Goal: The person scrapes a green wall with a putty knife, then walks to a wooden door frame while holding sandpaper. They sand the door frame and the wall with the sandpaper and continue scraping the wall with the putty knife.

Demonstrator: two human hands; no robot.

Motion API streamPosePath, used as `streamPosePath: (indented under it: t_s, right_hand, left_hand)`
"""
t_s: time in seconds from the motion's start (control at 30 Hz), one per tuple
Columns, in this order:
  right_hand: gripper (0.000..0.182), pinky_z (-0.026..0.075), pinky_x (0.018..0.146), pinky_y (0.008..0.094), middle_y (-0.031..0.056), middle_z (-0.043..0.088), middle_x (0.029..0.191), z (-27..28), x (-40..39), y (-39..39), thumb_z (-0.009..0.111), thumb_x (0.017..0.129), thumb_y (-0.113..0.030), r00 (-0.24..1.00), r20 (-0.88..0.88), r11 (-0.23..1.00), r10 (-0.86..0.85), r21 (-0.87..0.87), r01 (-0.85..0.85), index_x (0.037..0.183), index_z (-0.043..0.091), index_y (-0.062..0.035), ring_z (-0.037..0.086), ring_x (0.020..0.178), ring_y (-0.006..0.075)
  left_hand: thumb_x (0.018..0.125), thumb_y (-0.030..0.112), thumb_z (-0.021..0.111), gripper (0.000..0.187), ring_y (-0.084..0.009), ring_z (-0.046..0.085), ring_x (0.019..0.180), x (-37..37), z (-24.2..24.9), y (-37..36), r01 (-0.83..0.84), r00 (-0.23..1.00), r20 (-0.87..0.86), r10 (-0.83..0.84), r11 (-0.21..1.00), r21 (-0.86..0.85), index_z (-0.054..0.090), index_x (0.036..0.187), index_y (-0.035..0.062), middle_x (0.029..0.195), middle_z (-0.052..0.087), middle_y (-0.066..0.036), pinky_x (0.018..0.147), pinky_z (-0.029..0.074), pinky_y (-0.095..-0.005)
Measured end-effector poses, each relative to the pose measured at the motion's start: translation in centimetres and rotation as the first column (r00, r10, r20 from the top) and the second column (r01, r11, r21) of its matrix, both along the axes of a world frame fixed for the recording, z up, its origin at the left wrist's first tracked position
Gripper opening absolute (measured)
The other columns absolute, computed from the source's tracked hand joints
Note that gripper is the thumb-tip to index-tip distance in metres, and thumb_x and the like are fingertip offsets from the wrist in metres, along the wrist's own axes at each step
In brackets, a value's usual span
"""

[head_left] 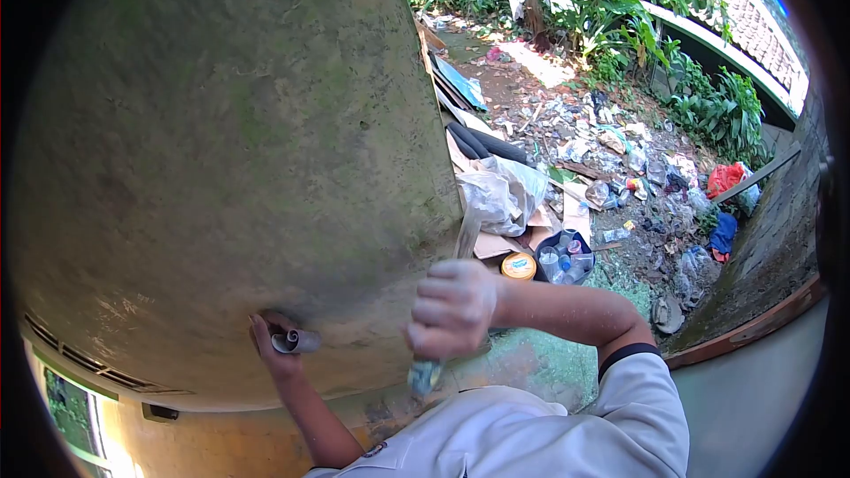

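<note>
My right hand (453, 310) is closed around a tool (467, 235), whose long flat part points up beside the wall's corner and whose greenish end shows below the fist. Motion blurs this hand and the tool. At the lower left, my left hand (270, 336) is against the large mossy grey wall (239, 142). A rolled grey sheet (297, 342) sits in its grip, with the fingers partly hidden behind it.
Beyond the wall's edge lie a white plastic bag (496, 195), a tub with an orange lid (519, 265) and a dark bucket of plastic cups (567, 258). Litter (620, 150) covers the ground. A low wall (770, 239) runs along the right.
</note>
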State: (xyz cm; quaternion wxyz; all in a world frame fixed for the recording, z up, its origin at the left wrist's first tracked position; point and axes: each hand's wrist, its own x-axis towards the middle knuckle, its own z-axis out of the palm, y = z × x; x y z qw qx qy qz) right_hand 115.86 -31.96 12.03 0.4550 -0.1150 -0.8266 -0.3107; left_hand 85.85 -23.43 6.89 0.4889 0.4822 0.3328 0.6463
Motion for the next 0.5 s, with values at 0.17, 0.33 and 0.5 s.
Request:
streamPosePath:
  t_s: [0.17,0.33,0.5]
  right_hand:
    - [0.021,0.022,0.038,0.0267,-0.0047,0.03,0.053,-0.2,-1.1,-2.5,0.065,0.075,-0.009,0.991,-0.006,0.991,0.133,-0.027,-0.133,0.068,0.045,-0.0078,0.036,0.042,0.0094]
    - [0.024,0.022,0.037,0.0266,-0.0047,0.031,0.053,0.1,-1.0,-1.3,0.065,0.074,-0.007,0.978,0.038,0.978,0.207,-0.016,-0.206,0.066,0.042,-0.0082,0.035,0.042,0.0092]
    - [0.023,0.023,0.038,0.0263,-0.0044,0.032,0.054,1.4,0.9,-0.8,0.064,0.074,-0.007,0.992,-0.117,0.998,0.05,-0.016,-0.053,0.066,0.042,-0.0086,0.037,0.043,0.0097]
  left_hand:
    - [0.094,0.044,0.045,0.047,-0.0117,0.044,0.051,0.6,0.3,-0.1,-0.012,1.0,0.004,0.012,1.0,0.023,0.048,0.063,0.0091,0.054,0.045,-0.002,0.049,0.033,-0.0266]
    - [0.094,0.045,0.045,0.048,-0.0121,0.043,0.05,0.2,0.2,0.0,0.001,1.0,-0.022,0.0,0.999,0.034,0.047,0.063,0.0088,0.054,0.045,-0.002,0.049,0.033,-0.027]
    - [0.094,0.046,0.044,0.049,-0.0119,0.044,0.049,0.6,0.4,-0.1,-0.014,1.0,-0.024,0.015,0.999,0.051,0.048,0.063,0.0089,0.053,0.045,-0.002,0.047,0.034,-0.0267]
